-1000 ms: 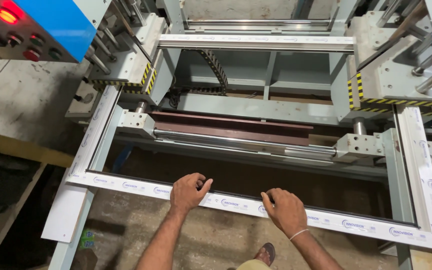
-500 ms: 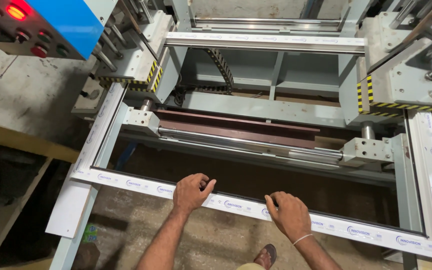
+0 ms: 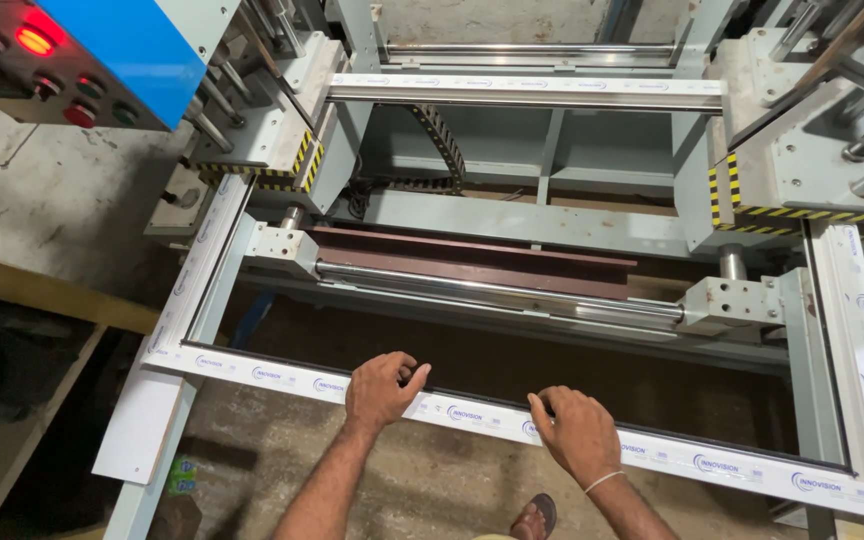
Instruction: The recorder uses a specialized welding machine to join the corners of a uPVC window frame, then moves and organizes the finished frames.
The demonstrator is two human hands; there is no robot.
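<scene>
— Gripping the near rail of the white window frame (image 3: pixel 472 413), are they?

— Both hands are on it. Left hand (image 3: pixel 382 388) sits palm down on top, fingers curled over the far edge, thumb tucked toward the others, so it is a loose clasp and not a flat press. Right hand (image 3: pixel 577 432), with a thin band at the wrist, lies just beside it toward three o'clock, fingers together and bent over that same far edge.

— Where does the rail run?

— Long axis goes from nine o'clock to about four o'clock, sloping down toward the right. It passes under both palms and carries on beyond them each way. At either end it meets a side rail heading off to twelve o'clock, and a far rail (image 3: pixel 527 90) closes the rectangle at the top.

— And around the frame?

— Grey welding machine (image 3: pixel 512 215) below and behind it, with a shiny steel rod (image 3: pixel 497 290) at twelve o'clock from the hands. Yellow-and-black striped clamp heads (image 3: pixel 772 170) hold the far corners. Blue control box (image 3: pixel 102 50) with a lit red lamp sits at ten o'clock. Sandalled foot (image 3: pixel 532 518) at six o'clock, on concrete floor (image 3: pixel 282 460).
</scene>
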